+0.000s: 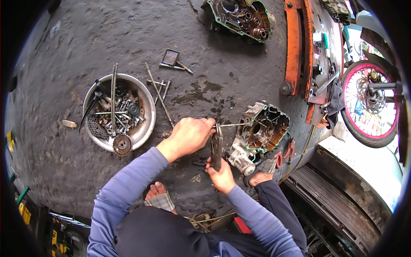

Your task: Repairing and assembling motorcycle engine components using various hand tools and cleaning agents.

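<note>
My left hand [190, 135] grips the near end of a thin metal rod [231, 125], which reaches right toward an open engine case [267, 128] with a green gasket edge. My right hand [218, 175] is wrapped round the lower part of a dark, worn metal tool [216, 145], held upright so its top meets the rod beside my left fingers. The engine case lies just right of both hands. Left of them is a steel bowl [145, 128] of bolts, a chain and a sprocket [122, 144], with loose long rods [158, 97] beside it.
Another engine case [239, 19] lies at the top. An orange metal rack [295, 47] holds tools on the right, beside a motorcycle wheel [370, 103] with a pink rim. Red-handled pliers [289, 152] lie near my right foot. A small square frame [170, 57] sits behind the rods.
</note>
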`<state>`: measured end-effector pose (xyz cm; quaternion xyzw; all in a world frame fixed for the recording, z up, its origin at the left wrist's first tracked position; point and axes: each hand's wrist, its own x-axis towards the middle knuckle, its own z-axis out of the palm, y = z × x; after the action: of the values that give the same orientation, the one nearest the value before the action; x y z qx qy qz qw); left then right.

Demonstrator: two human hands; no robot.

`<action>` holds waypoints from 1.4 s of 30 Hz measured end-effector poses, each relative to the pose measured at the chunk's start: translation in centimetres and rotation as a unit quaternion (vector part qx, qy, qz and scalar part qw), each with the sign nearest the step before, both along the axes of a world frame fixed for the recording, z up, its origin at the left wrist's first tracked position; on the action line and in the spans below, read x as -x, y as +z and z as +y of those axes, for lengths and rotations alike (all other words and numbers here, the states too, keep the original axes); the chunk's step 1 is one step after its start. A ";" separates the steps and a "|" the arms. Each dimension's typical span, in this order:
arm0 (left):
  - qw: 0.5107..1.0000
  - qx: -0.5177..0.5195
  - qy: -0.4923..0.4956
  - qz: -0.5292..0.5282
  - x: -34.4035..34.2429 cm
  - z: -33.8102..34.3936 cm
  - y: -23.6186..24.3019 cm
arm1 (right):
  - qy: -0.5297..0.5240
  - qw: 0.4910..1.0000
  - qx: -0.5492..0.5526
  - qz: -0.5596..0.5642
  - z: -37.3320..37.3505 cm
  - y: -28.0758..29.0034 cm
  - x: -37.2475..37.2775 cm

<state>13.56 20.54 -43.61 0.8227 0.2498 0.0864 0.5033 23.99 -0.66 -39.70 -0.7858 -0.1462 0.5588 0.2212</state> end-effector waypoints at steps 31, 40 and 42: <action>0.995 -0.069 0.000 -0.072 -0.4 0.1 -1.3 | 0.064 0.990 -0.011 -0.128 1.9 1.3 -0.7; 0.996 -0.063 0.011 -0.064 -0.1 0.3 -1.1 | 0.022 0.934 0.327 0.144 12.8 11.3 -4.4; 0.997 -0.058 0.013 -0.047 0.4 0.4 -1.0 | 0.011 0.967 0.212 0.143 8.5 8.6 -3.4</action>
<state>13.15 20.95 -44.59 0.8425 0.2306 0.1460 0.4646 27.44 7.80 -31.06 -0.7250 0.0001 0.6860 0.0619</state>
